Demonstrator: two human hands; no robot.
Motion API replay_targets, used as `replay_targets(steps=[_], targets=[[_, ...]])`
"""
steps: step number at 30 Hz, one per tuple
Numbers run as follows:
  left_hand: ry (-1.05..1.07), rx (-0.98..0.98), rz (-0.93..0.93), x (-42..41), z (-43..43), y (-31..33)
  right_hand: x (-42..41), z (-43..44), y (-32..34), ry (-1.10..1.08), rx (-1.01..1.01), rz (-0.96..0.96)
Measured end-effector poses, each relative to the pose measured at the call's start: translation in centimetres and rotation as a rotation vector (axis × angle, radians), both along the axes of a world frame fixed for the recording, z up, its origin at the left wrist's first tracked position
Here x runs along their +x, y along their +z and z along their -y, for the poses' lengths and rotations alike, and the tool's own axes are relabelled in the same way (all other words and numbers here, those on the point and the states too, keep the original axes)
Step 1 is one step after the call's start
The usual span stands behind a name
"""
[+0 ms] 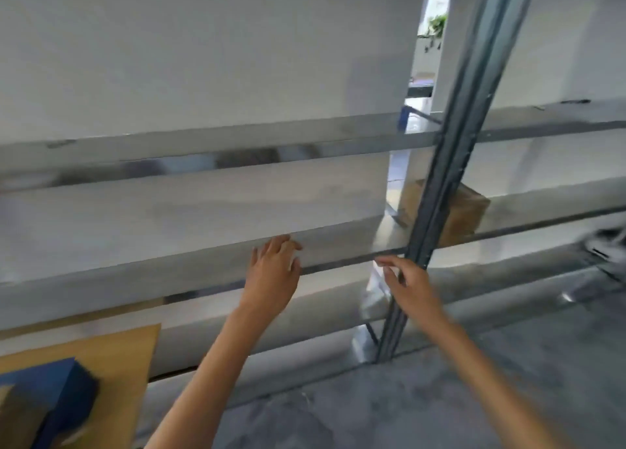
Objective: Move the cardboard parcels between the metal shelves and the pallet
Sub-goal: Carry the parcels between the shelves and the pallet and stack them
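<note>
L hand (274, 272) is reaching out w/ fingers (286, 242) loosely spread, holding nothing. Its tips are sitting at the front edge of the middle level of the metal shelves (203, 269); the blur is hiding whether they touch. R hand (411, 284) is hovering just beside the upright post (450, 177), fingers (389, 263) relaxed, nearly straight, also empty. Cardboard parcel (465, 211) is sitting on that same level, partly behind the post, right of both hands; plain brown, blurred. Blue box (57, 391) is lying on a tan board (111, 354), bottom left.
</note>
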State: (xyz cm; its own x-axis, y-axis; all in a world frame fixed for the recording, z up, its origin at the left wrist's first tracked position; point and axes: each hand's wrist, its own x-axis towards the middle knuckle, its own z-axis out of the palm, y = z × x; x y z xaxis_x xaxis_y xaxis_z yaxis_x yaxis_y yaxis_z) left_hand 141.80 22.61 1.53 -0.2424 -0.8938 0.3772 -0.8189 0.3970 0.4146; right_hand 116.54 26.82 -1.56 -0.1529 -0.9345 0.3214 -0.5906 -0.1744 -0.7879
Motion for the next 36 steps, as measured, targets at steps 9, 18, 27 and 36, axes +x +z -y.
replay_targets(steps=[9,18,27,36], targets=[[-0.309,0.033,-0.063,-25.6,-1.3,-1.7,-23.9,-8.0,0.1,-0.26,0.026,-0.069],[-0.37,0.082,-0.05,-39.1,0.0,-3.1,-37.3,-6.4,-2.1,-0.303,0.012,0.001],[-0.379,0.1,-0.068,-46.9,7.4,-4.2,-42.4,3.0,-3.5,-0.213,0.114,0.107],[-0.391,0.205,-0.106,-54.5,17.0,-4.9,-48.3,15.2,-2.2,-0.26,0.157,0.072]])
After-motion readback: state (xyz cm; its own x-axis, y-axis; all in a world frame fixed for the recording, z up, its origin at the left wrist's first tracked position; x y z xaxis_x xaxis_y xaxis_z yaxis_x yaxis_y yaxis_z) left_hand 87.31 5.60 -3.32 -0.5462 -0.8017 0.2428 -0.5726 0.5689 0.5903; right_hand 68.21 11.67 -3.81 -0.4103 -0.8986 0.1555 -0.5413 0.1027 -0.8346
